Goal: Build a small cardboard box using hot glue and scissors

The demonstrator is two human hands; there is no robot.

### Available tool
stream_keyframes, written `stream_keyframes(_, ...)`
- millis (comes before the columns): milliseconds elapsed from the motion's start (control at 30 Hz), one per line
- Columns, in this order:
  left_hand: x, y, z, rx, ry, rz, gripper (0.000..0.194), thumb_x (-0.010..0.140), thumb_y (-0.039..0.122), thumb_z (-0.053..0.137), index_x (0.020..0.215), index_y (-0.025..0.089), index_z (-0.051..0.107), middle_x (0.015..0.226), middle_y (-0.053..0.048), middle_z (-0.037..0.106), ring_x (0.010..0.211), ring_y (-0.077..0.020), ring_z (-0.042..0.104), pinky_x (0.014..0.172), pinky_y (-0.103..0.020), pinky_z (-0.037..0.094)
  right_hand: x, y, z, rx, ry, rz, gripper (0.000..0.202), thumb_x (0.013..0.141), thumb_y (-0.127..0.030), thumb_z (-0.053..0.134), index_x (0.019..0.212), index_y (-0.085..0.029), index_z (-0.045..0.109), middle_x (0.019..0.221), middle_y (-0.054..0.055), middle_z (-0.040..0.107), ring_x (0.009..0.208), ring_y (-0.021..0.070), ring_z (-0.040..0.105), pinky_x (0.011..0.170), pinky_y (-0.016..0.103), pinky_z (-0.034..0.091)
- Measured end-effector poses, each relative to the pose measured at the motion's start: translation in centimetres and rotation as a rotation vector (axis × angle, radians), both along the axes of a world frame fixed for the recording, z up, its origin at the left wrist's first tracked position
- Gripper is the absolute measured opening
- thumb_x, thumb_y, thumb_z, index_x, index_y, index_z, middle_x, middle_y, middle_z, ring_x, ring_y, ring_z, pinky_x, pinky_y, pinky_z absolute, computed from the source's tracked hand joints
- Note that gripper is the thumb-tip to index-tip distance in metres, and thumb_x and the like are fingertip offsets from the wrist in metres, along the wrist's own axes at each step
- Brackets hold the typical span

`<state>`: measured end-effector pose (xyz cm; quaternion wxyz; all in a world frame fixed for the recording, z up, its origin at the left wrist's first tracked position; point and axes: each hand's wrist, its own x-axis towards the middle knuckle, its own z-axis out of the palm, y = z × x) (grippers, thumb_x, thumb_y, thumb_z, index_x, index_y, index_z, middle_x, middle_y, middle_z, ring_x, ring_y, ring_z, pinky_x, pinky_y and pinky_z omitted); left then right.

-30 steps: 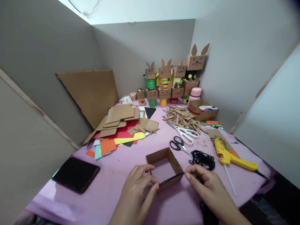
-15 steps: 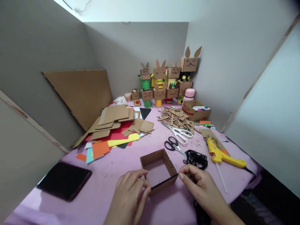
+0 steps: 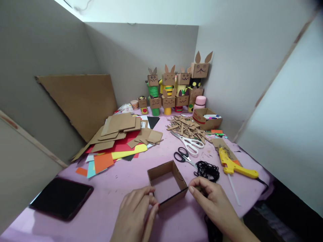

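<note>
Squarish cardboard frame point(image 3: 178, 176) on the lilac table point(image 3: 107, 205), opening up, one corner my way — long axis unclear. Left hand point(image 3: 135, 208) pinches that corner, right hand point(image 3: 214, 199) has fingertips together by another — can't tell on what.

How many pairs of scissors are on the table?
2: the white-handled scissors lie beside the cardboard strips; the black-handled scissors lie nearer the camera, blades pointing toward the black cord. Others could be hidden.

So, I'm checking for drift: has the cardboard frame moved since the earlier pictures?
No, not visibly: the cardboard frame keeps its place against the black-handled scissors; only the view shifted.
</note>
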<state>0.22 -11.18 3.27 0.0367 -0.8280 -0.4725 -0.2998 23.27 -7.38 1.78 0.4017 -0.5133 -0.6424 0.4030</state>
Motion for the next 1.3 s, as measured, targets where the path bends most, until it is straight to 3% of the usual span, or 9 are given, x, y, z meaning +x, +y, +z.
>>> stream_keyframes(633, -0.1, 0.7, -0.9, 0.220, 0.139, -0.034, 0.012, 0.093, 0.014, 0.044, 0.093, 0.020, 0.054, 0.096, -0.005, 0.070, 0.082, -0.0172, 0.063, 0.073, -0.030, 0.045, 0.0, -0.3, 0.1, 0.002, 0.011, -0.001, 0.020, 0.086, -0.033, 0.049, 0.076, -0.019, 0.059, 0.068, -0.001, 0.058, 0.064, 0.0159, 0.054, 0.060, 0.025, 0.040)
stream_keyframes(967, -0.3, 0.2, -2.0, 0.168, 0.051, -0.042, 0.012, 0.091, 0.009, 0.049, 0.097, 0.017, 0.055, 0.099, -0.011, 0.067, 0.086, -0.0186, 0.060, 0.077, -0.032, 0.046, 0.1, -0.2, -0.1, -0.007, 0.013, 0.004, 0.021, 0.086, -0.034, 0.048, 0.076, -0.019, 0.058, 0.069, 0.000, 0.057, 0.066, 0.0164, 0.054, 0.061, 0.026, 0.041)
stream_keyframes(1300, -0.2, 0.3, -2.1, 0.189, 0.029, -0.042, 0.012, 0.091, 0.012, 0.047, 0.096, 0.019, 0.055, 0.094, -0.008, 0.069, 0.081, -0.0164, 0.064, 0.074, -0.028, 0.050, 0.1, -0.4, 0.1, 0.002, 0.003, -0.008, 0.022, 0.085, -0.035, 0.049, 0.075, -0.019, 0.059, 0.068, 0.000, 0.057, 0.064, 0.0164, 0.054, 0.060, 0.026, 0.042)
